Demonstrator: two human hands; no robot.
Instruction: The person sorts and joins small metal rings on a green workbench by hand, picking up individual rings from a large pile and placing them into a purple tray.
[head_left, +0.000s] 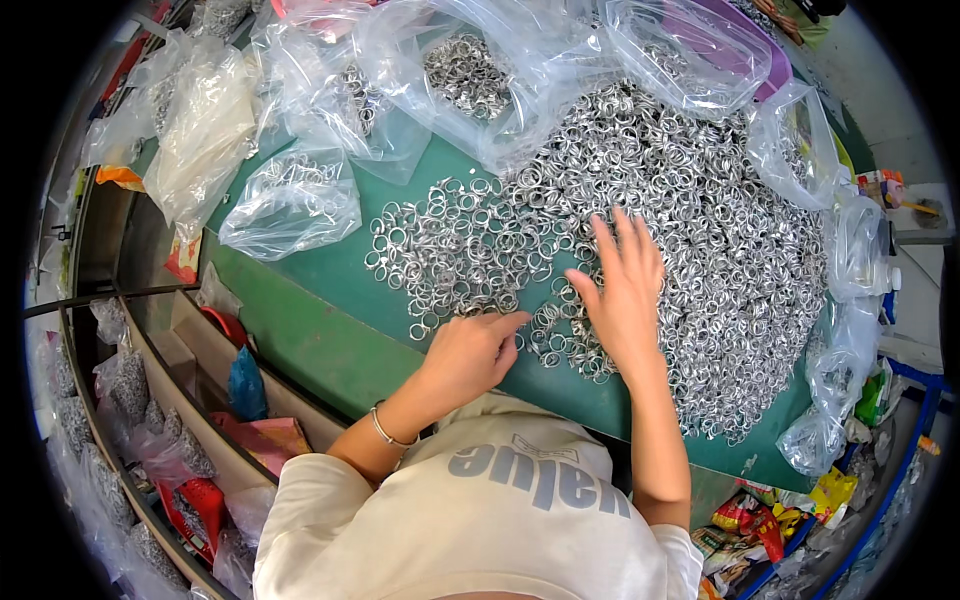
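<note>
The right hand [627, 290] is lying palm down over the left edge of a big heap [740, 270] of silver rings [700, 200], its fingers spreading wide and its thumb standing well apart. The left hand [465, 352] is resting at the near edge of a smaller pile [450, 240] of rings, its index finger pointing toward the right hand and its other fingers curling in; whether it is pinching a ring, one cannot tell. Some loose rings are lying between the hands. A bangle [381, 428] is circling the left wrist.

The green table [300, 310] is bearing both heap and pile, which are meeting at the pile's far right corner. A clear bag [290, 215] of rings is lying left of the pile, apart from it. More bags [205, 130] are crowding the far edge, several holding rings. A purple tub [780, 70] is showing behind the heap. Below the table's left edge, a blue bag [246, 385] is sitting.
</note>
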